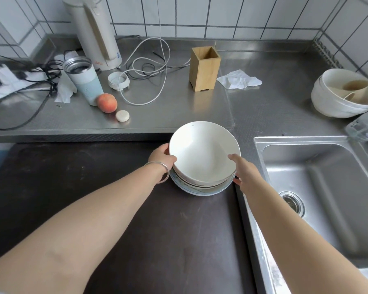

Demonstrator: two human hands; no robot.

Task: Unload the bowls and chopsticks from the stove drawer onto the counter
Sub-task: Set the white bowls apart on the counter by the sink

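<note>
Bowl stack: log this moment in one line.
bowl stack: held, tilted | left hand: grips rim | right hand: grips opposite side | counter: ahead

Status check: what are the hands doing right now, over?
Left hand and right hand gripping stack of white ceramic bowls. Stack at steel counter edge. Landing spot ahead bare; bamboo holder behind.

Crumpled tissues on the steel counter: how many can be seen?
2. One tissue lies right of the wooden box. Another tissue lies left of the open tumbler, partly under black cables; more may be hidden there.
</note>
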